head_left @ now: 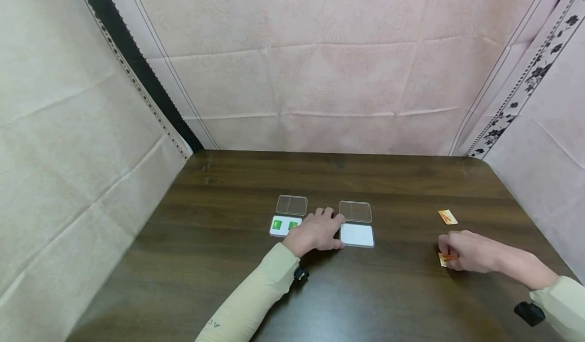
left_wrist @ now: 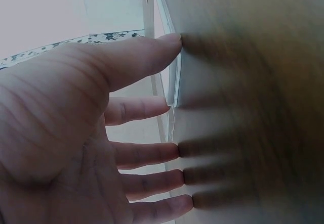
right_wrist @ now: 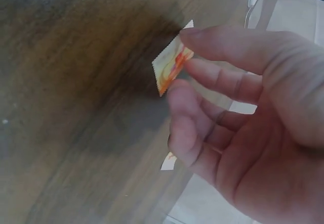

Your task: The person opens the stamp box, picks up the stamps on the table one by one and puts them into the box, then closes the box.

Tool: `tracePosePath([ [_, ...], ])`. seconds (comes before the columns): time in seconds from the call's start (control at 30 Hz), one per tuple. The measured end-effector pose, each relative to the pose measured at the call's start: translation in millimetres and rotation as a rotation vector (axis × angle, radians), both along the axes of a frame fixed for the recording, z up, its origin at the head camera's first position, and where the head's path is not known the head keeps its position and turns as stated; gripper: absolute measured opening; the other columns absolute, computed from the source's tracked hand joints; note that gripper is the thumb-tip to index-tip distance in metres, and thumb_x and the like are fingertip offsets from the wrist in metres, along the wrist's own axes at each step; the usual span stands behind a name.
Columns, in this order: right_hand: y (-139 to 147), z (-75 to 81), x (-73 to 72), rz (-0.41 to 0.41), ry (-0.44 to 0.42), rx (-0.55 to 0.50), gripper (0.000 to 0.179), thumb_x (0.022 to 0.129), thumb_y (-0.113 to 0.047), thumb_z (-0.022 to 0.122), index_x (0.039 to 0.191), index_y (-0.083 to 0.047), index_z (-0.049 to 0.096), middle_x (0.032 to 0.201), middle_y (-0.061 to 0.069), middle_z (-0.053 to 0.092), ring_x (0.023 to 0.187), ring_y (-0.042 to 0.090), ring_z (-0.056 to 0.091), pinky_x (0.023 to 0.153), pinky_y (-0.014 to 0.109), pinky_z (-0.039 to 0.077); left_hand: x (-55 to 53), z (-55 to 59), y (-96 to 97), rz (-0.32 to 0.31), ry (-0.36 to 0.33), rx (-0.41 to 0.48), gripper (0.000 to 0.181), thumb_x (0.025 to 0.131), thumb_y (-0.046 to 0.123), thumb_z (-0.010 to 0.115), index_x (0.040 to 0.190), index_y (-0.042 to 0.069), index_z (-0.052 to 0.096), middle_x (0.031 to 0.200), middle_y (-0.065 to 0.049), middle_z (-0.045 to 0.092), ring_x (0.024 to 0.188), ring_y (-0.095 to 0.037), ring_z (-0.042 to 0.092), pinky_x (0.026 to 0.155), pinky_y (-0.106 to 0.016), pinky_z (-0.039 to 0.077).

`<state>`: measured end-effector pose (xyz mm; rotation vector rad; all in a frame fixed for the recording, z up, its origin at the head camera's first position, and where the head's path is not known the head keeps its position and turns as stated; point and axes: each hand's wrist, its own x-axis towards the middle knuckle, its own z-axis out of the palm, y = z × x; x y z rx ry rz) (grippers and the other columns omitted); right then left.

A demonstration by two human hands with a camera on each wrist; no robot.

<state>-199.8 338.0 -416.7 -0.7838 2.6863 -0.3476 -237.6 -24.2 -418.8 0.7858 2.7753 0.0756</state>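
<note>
My right hand [head_left: 470,251] pinches a small orange-and-yellow stamp [right_wrist: 172,64] with serrated edges between thumb and fingertips, close over the tabletop. A second orange stamp [head_left: 448,217] lies just beyond that hand. My left hand [head_left: 317,230] rests on the table with fingers spread and fairly straight. Its thumb and index finger are right at the left edge of a flat white case [head_left: 357,235], whose clear lid [head_left: 355,211] is folded back. Left of this hand, a similar white case [head_left: 273,231] holds green stamps [head_left: 277,224]; the hand partly covers that case.
The left case's clear lid [head_left: 292,205] also lies folded back, away from me. All of it lies on a dark wooden table [head_left: 219,260]. Pale cloth [head_left: 329,88] hangs behind the table and along both sides.
</note>
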Motion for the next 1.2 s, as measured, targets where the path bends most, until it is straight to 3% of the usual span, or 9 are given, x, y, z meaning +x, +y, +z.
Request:
tracePosePath([
  [0.13,3,-6.2,1.8,0.040,0.095,-0.049,0.026,0.078,-0.012,0.076,0.078,-0.024,0.053,0.074,-0.009,0.042,0.062,-0.004,0.033,0.055,0.019,0.030,0.4,1.1,0.1,-0.003,0.003,-0.007,0.059,0.091,0.052,0.064,0.140,0.023,0.048,0.146,-0.008,0.045,0.129,-0.026,0.045,0.106,-0.044,0.042],
  [0.27,7,-11.6,4.3,0.032,0.152,-0.085,0.026,0.079,-0.012,0.077,0.084,-0.024,0.054,0.077,-0.010,0.044,0.066,-0.005,0.036,0.057,0.020,0.033,1.0,2.0,0.0,-0.005,0.004,-0.013,0.060,0.091,0.052,0.063,0.140,0.023,0.047,0.147,-0.008,0.045,0.130,-0.026,0.045,0.106,-0.044,0.042],
  [0.43,8,-14.2,4.9,0.007,0.149,-0.098,0.025,0.081,-0.013,0.077,0.098,-0.013,0.060,0.077,-0.013,0.048,0.067,-0.007,0.041,0.059,0.022,0.037,1.1,2.1,-0.6,-0.001,0.005,-0.011,0.060,0.090,0.052,0.064,0.140,0.024,0.047,0.147,-0.008,0.045,0.130,-0.026,0.044,0.106,-0.044,0.042],
  [0.63,8,-12.4,2.4,0.000,0.094,-0.097,0.027,0.082,-0.013,0.076,0.103,-0.007,0.061,0.073,-0.014,0.048,0.065,-0.007,0.041,0.060,0.022,0.038,1.0,1.3,-0.7,0.000,0.002,-0.016,0.060,0.091,0.052,0.064,0.141,0.023,0.047,0.148,-0.009,0.044,0.132,-0.026,0.044,0.106,-0.044,0.042],
  [0.77,8,-11.7,3.1,-0.017,0.088,-0.088,0.025,0.080,-0.014,0.078,0.097,-0.015,0.059,0.076,-0.009,0.046,0.067,-0.005,0.038,0.059,0.021,0.034,1.3,0.9,-0.4,0.004,-0.006,-0.011,0.059,0.091,0.052,0.064,0.141,0.024,0.047,0.148,-0.008,0.044,0.131,-0.026,0.044,0.107,-0.044,0.041],
  [0.93,7,-13.7,5.2,-0.015,0.184,-0.099,0.032,0.077,-0.016,0.081,0.085,-0.024,0.052,0.075,-0.009,0.041,0.065,-0.005,0.033,0.056,0.020,0.030,1.8,1.3,-0.3,0.010,-0.013,-0.011,0.060,0.091,0.051,0.064,0.141,0.024,0.047,0.149,-0.008,0.043,0.132,-0.026,0.043,0.108,-0.045,0.041],
  [1.2,7,-17.3,5.0,0.028,0.299,-0.122,0.038,0.074,-0.009,0.082,0.078,-0.025,0.047,0.073,-0.014,0.037,0.065,-0.006,0.031,0.056,0.019,0.028,1.3,1.3,0.7,0.006,-0.011,-0.023,0.060,0.091,0.052,0.063,0.141,0.025,0.046,0.150,-0.008,0.042,0.134,-0.027,0.042,0.108,-0.044,0.040],
])
